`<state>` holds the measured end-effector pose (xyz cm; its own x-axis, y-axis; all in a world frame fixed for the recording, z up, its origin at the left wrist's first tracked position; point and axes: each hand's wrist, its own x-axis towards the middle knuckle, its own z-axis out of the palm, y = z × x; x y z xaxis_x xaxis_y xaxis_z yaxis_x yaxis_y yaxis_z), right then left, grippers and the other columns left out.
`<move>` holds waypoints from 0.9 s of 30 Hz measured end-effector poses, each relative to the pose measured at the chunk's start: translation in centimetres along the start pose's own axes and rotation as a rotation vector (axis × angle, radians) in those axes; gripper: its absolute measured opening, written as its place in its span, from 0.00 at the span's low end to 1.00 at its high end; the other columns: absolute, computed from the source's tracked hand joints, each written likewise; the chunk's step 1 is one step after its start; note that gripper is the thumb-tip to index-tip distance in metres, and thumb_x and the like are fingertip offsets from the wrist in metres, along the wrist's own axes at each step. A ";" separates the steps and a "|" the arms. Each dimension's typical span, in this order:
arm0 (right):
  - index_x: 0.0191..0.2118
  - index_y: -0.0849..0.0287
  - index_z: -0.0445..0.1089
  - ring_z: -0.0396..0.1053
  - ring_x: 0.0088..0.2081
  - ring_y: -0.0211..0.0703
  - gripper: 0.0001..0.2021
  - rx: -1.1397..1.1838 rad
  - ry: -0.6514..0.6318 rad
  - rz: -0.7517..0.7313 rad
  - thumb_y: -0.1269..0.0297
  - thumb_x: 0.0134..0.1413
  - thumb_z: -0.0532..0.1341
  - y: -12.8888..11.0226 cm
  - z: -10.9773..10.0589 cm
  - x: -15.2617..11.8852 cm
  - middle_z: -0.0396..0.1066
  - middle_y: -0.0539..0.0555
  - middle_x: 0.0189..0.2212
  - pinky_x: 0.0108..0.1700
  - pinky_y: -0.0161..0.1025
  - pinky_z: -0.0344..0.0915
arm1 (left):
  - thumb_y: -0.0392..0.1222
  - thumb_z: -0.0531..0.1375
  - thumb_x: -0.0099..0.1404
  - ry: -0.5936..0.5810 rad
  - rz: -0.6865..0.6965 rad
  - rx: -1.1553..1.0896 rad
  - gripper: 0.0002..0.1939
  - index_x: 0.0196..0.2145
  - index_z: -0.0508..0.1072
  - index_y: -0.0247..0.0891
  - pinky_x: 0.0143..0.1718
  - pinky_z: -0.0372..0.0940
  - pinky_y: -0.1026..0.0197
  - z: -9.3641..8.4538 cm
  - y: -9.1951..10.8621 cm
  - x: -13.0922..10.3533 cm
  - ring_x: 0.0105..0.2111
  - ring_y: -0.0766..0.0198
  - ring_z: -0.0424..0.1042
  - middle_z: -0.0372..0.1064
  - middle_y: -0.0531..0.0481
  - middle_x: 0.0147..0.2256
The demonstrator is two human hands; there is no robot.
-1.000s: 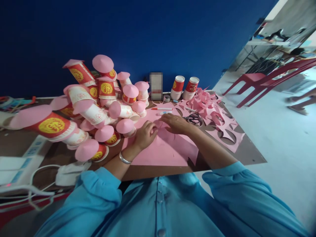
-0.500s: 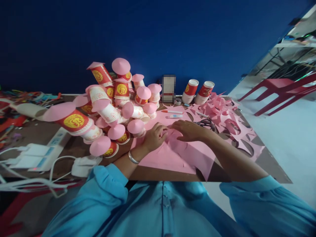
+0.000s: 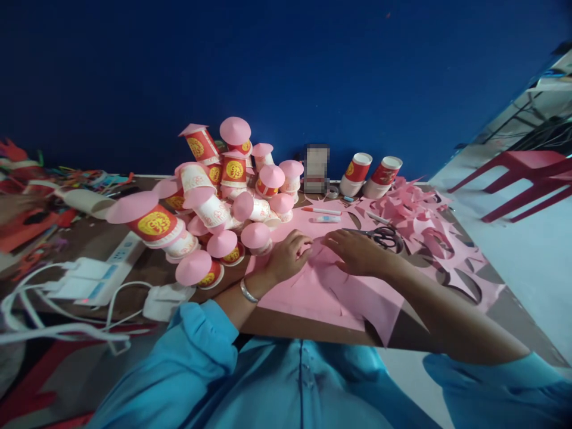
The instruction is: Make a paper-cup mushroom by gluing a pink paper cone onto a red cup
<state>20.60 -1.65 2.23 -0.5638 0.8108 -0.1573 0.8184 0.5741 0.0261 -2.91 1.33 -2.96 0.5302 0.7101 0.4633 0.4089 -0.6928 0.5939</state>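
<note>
My left hand (image 3: 290,256), with a silver bangle at the wrist, rests on pink paper (image 3: 313,298) with its fingers curled; what they hold, if anything, is hidden. My right hand (image 3: 351,250) lies palm down on the same paper, just right of the left one, its fingers stretched forward. Black scissors (image 3: 385,237) lie beyond my right wrist. A marker with an orange cap (image 3: 322,211) and a small white tube (image 3: 326,219) lie past my fingertips.
Paper cups with pink cone tops (image 3: 235,170) are heaped at the left. Two red and white cup stacks (image 3: 356,173) stand at the back. Pink offcuts (image 3: 424,214) cover the right side. A power strip (image 3: 111,268) with white cables lies left; a red stool (image 3: 531,173) stands right.
The whole view has shifted, so the table and hands appear slightly lower and further right. Both hands keep nearly the same place on the pink paper.
</note>
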 end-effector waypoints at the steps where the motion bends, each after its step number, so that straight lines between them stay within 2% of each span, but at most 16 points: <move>1: 0.65 0.61 0.63 0.71 0.54 0.60 0.29 -0.023 -0.012 0.001 0.68 0.58 0.64 -0.2 0.0 0.0 0.70 0.67 0.58 0.49 0.49 0.70 | 0.37 0.58 0.72 -0.001 0.006 0.004 0.05 0.44 0.73 0.38 0.36 0.69 0.60 0.0 0.0 0.0 0.34 0.65 0.72 0.74 0.47 0.42; 3: 0.64 0.63 0.64 0.74 0.49 0.57 0.26 -0.098 -0.032 0.027 0.73 0.61 0.59 -1.0 0.1 0.2 0.72 0.67 0.55 0.42 0.45 0.69 | 0.37 0.58 0.72 -0.012 0.011 0.010 0.05 0.44 0.73 0.39 0.37 0.70 0.60 0.0 0.0 0.0 0.35 0.64 0.72 0.74 0.47 0.41; 5: 0.59 0.62 0.69 0.74 0.46 0.54 0.20 -0.171 -0.037 0.059 0.78 0.63 0.54 -2.0 0.2 0.7 0.74 0.67 0.50 0.36 0.43 0.66 | 0.37 0.58 0.73 -0.026 0.003 0.012 0.05 0.44 0.73 0.39 0.37 0.70 0.60 0.0 0.0 0.1 0.35 0.64 0.72 0.73 0.47 0.41; 9: 0.53 0.62 0.72 0.76 0.44 0.54 0.17 -0.193 -0.059 0.122 0.78 0.66 0.51 -2.8 0.1 1.6 0.76 0.67 0.45 0.33 0.42 0.63 | 0.38 0.57 0.73 -0.024 -0.003 0.001 0.05 0.43 0.73 0.39 0.38 0.70 0.60 -0.1 0.0 0.1 0.37 0.63 0.73 0.73 0.47 0.42; 11: 0.51 0.62 0.73 0.77 0.43 0.54 0.16 -0.169 -0.059 0.164 0.77 0.66 0.52 -2.1 -0.5 1.5 0.77 0.66 0.43 0.33 0.42 0.64 | 0.38 0.58 0.73 0.004 -0.010 -0.017 0.05 0.43 0.73 0.39 0.38 0.70 0.60 -0.3 0.0 0.1 0.37 0.64 0.73 0.73 0.47 0.42; 14: 0.46 0.60 0.76 0.79 0.45 0.53 0.14 -0.063 0.007 0.260 0.75 0.64 0.55 0.4 -2.3 0.4 0.79 0.64 0.47 0.38 0.41 0.67 | 0.43 0.58 0.74 0.100 -0.035 -0.092 0.07 0.47 0.72 0.39 0.36 0.70 0.61 -0.4 0.1 0.1 0.35 0.65 0.72 0.72 0.46 0.44; 15: 0.48 0.59 0.77 0.79 0.46 0.53 0.14 0.008 0.063 0.293 0.74 0.64 0.56 1.6 -3.0 -0.1 0.79 0.62 0.49 0.40 0.41 0.69 | 0.45 0.58 0.74 0.141 -0.051 -0.129 0.10 0.49 0.70 0.39 0.36 0.70 0.61 -0.5 0.1 0.2 0.35 0.65 0.72 0.72 0.44 0.46; 17: 0.46 0.55 0.78 0.79 0.43 0.50 0.12 0.239 0.183 0.337 0.68 0.65 0.57 4.0 -4.1 -1.2 0.82 0.57 0.45 0.41 0.41 0.71 | 0.48 0.56 0.76 0.217 -0.084 -0.198 0.15 0.54 0.67 0.38 0.39 0.72 0.60 -0.5 0.1 0.2 0.37 0.64 0.73 0.71 0.42 0.48; 20: 0.44 0.56 0.79 0.78 0.32 0.44 0.12 0.686 0.353 0.437 0.59 0.62 0.60 6.6 -3.9 -2.4 0.82 0.56 0.37 0.32 0.37 0.72 | 0.52 0.53 0.77 0.278 -0.090 -0.244 0.20 0.60 0.62 0.40 0.48 0.73 0.53 -0.5 0.0 0.2 0.46 0.59 0.74 0.70 0.39 0.53; 23: 0.43 0.59 0.78 0.74 0.25 0.42 0.17 1.059 0.482 0.537 0.51 0.54 0.67 7.0 -1.7 -2.8 0.81 0.56 0.31 0.24 0.36 0.70 | 0.53 0.55 0.76 0.289 -0.033 -0.202 0.24 0.63 0.61 0.40 0.57 0.70 0.47 -0.7 0.1 0.2 0.56 0.54 0.71 0.67 0.37 0.58; 27: 0.37 0.60 0.76 0.69 0.21 0.38 0.20 1.333 0.516 0.644 0.50 0.42 0.74 5.6 1.4 -2.9 0.78 0.54 0.26 0.21 0.35 0.68 | 0.45 0.60 0.73 0.267 0.164 -0.044 0.22 0.62 0.63 0.40 0.62 0.68 0.43 -1.9 1.6 0.2 0.60 0.52 0.69 0.69 0.38 0.58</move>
<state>27.00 -0.97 1.50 0.1583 0.9807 -0.1148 0.2747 -0.1554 -0.9489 -3.59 0.64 -0.66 0.3706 0.6010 0.7082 0.2984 -0.7991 0.5219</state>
